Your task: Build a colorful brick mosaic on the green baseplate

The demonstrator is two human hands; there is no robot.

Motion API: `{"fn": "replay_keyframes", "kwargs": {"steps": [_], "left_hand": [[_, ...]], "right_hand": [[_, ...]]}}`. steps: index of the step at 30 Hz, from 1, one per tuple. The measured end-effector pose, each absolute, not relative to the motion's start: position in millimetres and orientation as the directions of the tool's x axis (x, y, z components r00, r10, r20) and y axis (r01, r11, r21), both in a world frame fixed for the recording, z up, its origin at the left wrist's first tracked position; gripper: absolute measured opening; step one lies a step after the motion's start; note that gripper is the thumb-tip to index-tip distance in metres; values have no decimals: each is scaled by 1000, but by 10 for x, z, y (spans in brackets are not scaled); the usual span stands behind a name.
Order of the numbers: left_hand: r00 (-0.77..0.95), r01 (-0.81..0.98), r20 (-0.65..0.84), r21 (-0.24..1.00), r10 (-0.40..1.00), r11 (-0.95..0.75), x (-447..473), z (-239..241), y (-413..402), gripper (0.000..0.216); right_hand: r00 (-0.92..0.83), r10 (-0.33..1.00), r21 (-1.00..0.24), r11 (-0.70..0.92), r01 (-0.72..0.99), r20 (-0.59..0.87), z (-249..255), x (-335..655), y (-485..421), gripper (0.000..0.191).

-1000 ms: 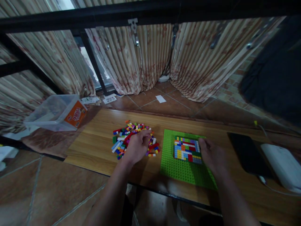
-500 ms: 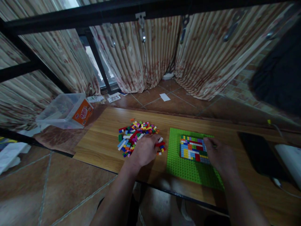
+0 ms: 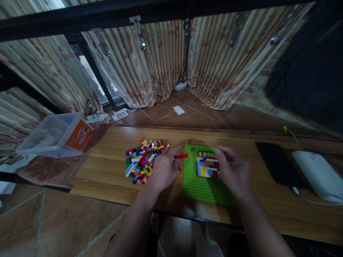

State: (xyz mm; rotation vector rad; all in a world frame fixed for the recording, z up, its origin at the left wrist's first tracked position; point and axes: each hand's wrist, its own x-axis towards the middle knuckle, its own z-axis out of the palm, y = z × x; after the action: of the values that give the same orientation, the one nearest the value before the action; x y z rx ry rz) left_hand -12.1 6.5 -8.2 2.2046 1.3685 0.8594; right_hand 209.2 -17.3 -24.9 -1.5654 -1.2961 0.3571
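Observation:
My left hand (image 3: 166,166) pinches a long thin red brick (image 3: 182,156) by one end, its free end pointing right over the edge of the green baseplate (image 3: 193,189). Beside that hand lies a loose pile of small multicoloured bricks (image 3: 144,157). On the baseplate sits a flat rectangular build of many coloured bricks (image 3: 206,165). My right hand (image 3: 233,169) is at the build's right side and covers part of it. Its thumb and fingers are drawn together, and whatever is between them is hidden.
A clear plastic bin (image 3: 53,135) with an orange label stands on the floor at the left. On the right of the wooden table (image 3: 104,171) lie a dark tablet-like slab (image 3: 280,164) and a white device (image 3: 318,175) with a cable. Striped curtains (image 3: 160,64) hang behind.
My left hand has lifted from the pile's right edge with the red brick in its fingers. The whole view has shifted, and my right hand stays by the build.

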Motion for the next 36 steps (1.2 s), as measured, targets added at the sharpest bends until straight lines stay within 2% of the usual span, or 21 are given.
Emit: {"fn": "replay_keyframes", "kwargs": {"steps": [4,6,13,17,20,25,31,36], "left_hand": [[372,556,367,647,852,-522,144,-97,120,41],[381,505,406,661,830,-555,263,-105,170,40],[420,398,447,692,790,-603,556,-125,374,43],[424,368,419,731,803,-575,666,-157,478,45],[425,348,393,761,815,-548,696,-161,531,46],[456,365,345,768,820,-526,701,-154,554,48],[455,457,269,748,849,-482,644,-190,530,51],[364,537,159,769,918,-346,558,-243,532,38]], "right_hand": [[136,935,-838,220,499,327,-228,1936,-173,31],[81,942,-838,248,487,326,-219,1936,-145,30],[144,969,-859,102,501,199,-204,2222,-17,22],[154,969,-827,77,556,194,-230,2307,31,21],[127,967,-792,102,602,221,-247,2321,60,27],[85,958,-709,142,690,274,-282,2359,101,24],[42,955,-651,168,740,294,-356,2343,130,20],[21,966,-618,148,772,258,-373,2305,137,20]]}}
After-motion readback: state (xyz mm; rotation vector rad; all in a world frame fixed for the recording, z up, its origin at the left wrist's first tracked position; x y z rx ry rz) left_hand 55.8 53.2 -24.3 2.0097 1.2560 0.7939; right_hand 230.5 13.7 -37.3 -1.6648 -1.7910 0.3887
